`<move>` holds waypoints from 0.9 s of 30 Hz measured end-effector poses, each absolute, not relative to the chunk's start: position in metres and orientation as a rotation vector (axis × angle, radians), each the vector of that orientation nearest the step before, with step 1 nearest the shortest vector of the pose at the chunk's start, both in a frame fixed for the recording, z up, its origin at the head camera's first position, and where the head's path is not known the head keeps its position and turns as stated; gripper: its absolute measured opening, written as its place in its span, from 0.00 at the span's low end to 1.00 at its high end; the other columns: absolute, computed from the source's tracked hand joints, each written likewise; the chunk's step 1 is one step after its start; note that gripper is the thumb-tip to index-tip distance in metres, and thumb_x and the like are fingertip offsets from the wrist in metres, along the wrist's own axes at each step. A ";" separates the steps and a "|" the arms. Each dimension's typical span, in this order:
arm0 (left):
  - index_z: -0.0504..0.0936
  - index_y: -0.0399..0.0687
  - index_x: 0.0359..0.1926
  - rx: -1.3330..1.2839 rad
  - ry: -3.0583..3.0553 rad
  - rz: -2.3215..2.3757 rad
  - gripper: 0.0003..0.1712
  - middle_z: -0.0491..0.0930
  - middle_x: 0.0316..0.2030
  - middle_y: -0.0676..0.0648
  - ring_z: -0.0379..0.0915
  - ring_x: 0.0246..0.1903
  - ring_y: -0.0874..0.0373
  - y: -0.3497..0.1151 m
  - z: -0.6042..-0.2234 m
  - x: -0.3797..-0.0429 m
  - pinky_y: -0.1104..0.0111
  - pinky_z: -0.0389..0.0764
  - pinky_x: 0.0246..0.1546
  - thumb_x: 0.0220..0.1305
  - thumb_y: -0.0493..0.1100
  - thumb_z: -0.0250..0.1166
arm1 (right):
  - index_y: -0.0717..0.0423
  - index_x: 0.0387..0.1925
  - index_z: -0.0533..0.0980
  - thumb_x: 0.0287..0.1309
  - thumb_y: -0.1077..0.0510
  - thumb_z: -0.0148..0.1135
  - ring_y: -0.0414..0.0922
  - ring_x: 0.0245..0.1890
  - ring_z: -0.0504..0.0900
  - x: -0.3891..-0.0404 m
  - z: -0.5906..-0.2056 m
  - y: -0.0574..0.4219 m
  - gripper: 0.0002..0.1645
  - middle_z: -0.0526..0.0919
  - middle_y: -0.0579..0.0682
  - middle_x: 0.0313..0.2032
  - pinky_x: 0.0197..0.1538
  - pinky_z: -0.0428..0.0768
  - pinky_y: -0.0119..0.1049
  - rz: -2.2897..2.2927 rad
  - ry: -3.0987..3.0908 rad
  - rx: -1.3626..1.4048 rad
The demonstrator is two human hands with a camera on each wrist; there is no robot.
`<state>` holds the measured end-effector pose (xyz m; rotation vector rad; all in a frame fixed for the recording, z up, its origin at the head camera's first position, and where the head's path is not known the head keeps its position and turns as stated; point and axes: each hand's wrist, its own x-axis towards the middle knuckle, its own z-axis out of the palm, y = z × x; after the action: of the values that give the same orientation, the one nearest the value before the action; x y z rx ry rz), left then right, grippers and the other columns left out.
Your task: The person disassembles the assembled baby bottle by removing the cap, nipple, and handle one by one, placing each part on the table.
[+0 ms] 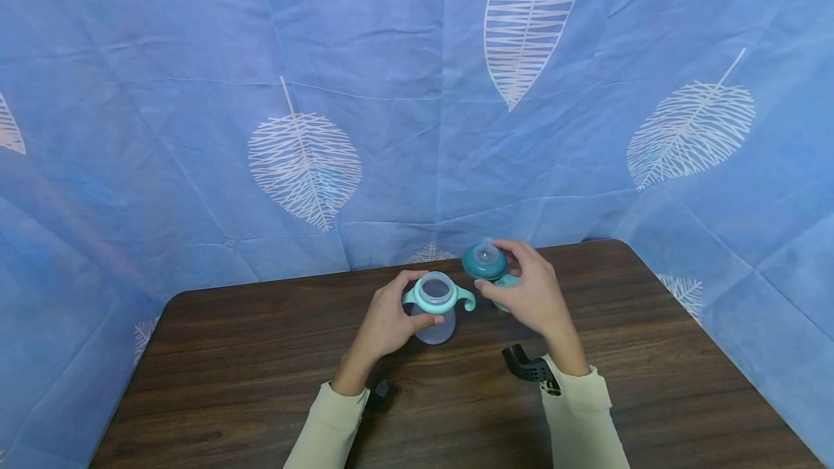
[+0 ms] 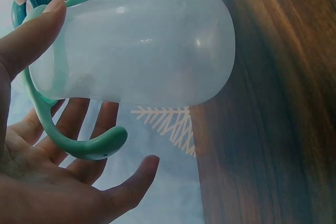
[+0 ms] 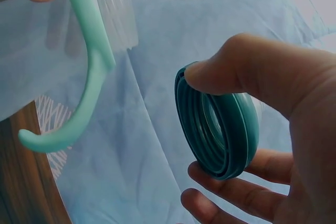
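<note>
My left hand [image 1: 391, 315] grips a frosted baby bottle [image 2: 147, 45] by its neck, thumb on one side and fingers on the other. The bottle stands upright with its mouth uncovered, and a mint handle ring [image 1: 466, 298] with two curved handles sits round the neck. To its right, my right hand [image 1: 531, 288] pinches a teal bottle collar [image 3: 244, 129] by its rim, thumb opposite the fingers. A clear nipple [image 1: 486, 253] pokes up from the collar in the head view. The threaded underside of the collar faces the bottle in the right wrist view.
Partly hidden behind my right hand is a mint-green piece [image 1: 507, 281]. Black wrist mounts [image 1: 526, 365] stick out by both sleeves. The dark wooden table [image 1: 260, 368] ends close behind the bottle, where a blue leaf-patterned cloth [image 1: 404, 129] hangs.
</note>
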<state>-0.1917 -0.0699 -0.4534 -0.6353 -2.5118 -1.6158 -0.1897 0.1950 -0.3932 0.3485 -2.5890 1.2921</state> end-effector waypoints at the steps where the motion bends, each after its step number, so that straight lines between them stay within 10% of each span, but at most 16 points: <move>1: 0.78 0.42 0.72 -0.634 -2.510 -1.619 0.43 0.84 0.63 0.41 0.81 0.63 0.42 -0.070 -0.453 -0.192 0.43 0.78 0.64 0.57 0.39 0.88 | 0.62 0.74 0.75 0.62 0.58 0.81 0.61 0.61 0.82 -0.190 -0.393 0.196 0.42 0.81 0.62 0.61 0.64 0.82 0.61 1.296 -2.587 0.348; 27: 0.79 0.43 0.71 -0.620 -2.511 -1.638 0.43 0.84 0.62 0.43 0.80 0.63 0.43 -0.070 -0.452 -0.191 0.44 0.78 0.64 0.57 0.39 0.88 | 0.64 0.76 0.72 0.64 0.56 0.78 0.63 0.63 0.80 -0.193 -0.395 0.226 0.43 0.79 0.66 0.64 0.64 0.80 0.65 1.258 -2.609 0.225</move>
<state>-0.1912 -0.0703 -0.4518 -0.6201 -2.5114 -1.6380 -0.1928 0.2264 -0.3946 0.2251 -2.6093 1.2584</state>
